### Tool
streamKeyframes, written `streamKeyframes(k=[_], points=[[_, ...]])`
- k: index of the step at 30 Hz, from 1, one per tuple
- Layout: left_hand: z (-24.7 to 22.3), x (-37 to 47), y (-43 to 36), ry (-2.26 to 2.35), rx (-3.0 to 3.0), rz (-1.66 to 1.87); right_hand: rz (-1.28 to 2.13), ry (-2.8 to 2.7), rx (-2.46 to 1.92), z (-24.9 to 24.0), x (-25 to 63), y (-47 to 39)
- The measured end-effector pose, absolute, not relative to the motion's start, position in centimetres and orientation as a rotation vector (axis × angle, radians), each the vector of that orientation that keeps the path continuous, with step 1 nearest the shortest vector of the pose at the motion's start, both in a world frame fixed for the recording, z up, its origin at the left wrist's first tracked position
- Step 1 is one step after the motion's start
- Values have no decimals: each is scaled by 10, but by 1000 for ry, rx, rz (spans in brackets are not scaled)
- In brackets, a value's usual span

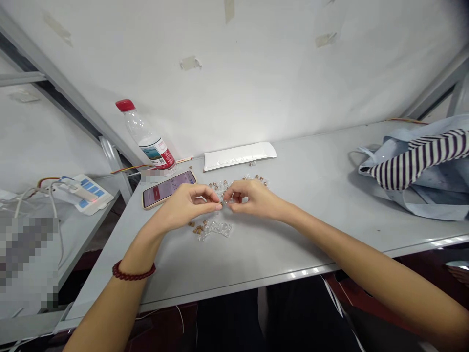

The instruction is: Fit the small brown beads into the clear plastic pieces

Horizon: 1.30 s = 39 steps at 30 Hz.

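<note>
Left hand and right hand both pinch one tiny clear packet just above the bench, near loose beads; looks light, slippery, crinkly, best gripped at edges.

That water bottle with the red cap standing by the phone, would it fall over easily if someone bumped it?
Probably yes. The bottle looks nearly empty and clear, so likely light. It is tall and narrow, so a nudge near its red cap might tip it. Being round, it would likely roll on the table, perhaps toward the phone.
</note>
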<state>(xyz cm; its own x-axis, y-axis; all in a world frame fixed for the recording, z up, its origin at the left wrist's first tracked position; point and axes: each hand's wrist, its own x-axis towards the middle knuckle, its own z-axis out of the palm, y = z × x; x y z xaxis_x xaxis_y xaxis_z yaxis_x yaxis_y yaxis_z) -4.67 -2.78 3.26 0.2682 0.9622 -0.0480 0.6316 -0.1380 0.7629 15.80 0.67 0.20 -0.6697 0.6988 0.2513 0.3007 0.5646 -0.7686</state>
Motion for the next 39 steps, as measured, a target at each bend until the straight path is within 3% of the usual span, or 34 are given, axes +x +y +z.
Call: streamKeyframes(k=[10,17,23,26,29,34,39], points=[[23,-40,-22,1382,1672,656,701,-2270,-585,-11,154,6],[26,-43,-25,1198,1667,582,732,-2121,-447,-8,153,-1],[17,-38,-22,1387,1998,717,788,-2255,-592,5,163,11],[2,-42,-15,1497,2351,939,847,-2471,-846,17,183,25],[-12,-45,-8,1515,2561,929,925,-2653,-1052,25,201,35],[-13,-46,-6,1575,2455,852,1049,-2778,-1116,25,203,36],[15,-68,-10,1805,2133,706,1059,-2808,-1063,13,198,36]])
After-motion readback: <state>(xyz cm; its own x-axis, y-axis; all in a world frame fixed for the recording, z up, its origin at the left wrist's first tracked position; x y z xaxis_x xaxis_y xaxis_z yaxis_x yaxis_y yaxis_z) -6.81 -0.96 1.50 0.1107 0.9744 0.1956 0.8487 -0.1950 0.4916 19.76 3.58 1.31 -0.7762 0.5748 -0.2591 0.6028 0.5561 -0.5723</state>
